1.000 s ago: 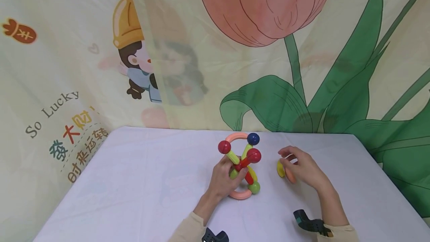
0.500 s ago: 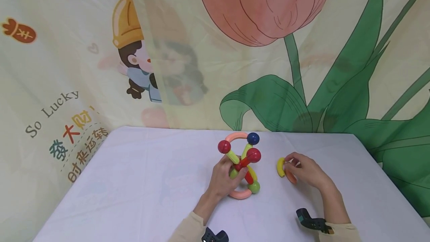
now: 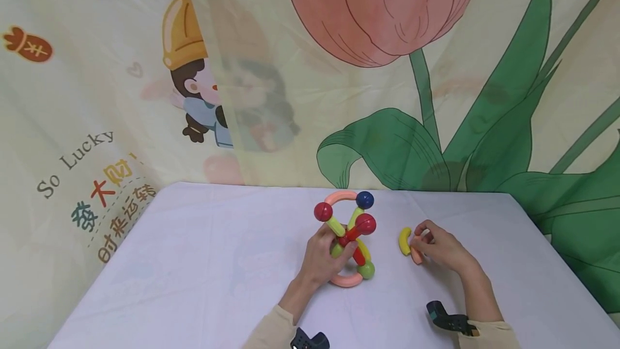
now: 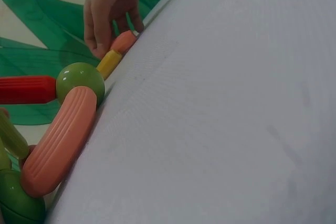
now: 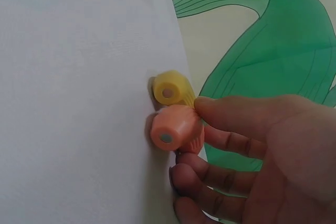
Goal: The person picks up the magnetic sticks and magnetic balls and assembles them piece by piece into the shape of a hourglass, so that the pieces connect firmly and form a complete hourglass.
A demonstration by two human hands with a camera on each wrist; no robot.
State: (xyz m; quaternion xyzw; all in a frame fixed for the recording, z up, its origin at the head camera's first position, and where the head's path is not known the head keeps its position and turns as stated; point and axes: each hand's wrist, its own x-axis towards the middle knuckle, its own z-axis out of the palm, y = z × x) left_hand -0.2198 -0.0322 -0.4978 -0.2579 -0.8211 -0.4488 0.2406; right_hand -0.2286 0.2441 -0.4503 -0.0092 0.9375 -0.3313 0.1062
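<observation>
left hand grips the ball-and-rod toy; right hand pinches the orange curved piece beside the yellow piece.

The toy structure stands mid-bench; two curved pieces lie just to its right.

Both arms wear long sleeves of a pale beige, soft-looking cloth, the left sleeve and the right sleeve each ending at the wrist. A small black device sits at the right wrist and another black device at the left, probably strapped-on cameras. The left hand and right hand are bare, without rings.
</observation>
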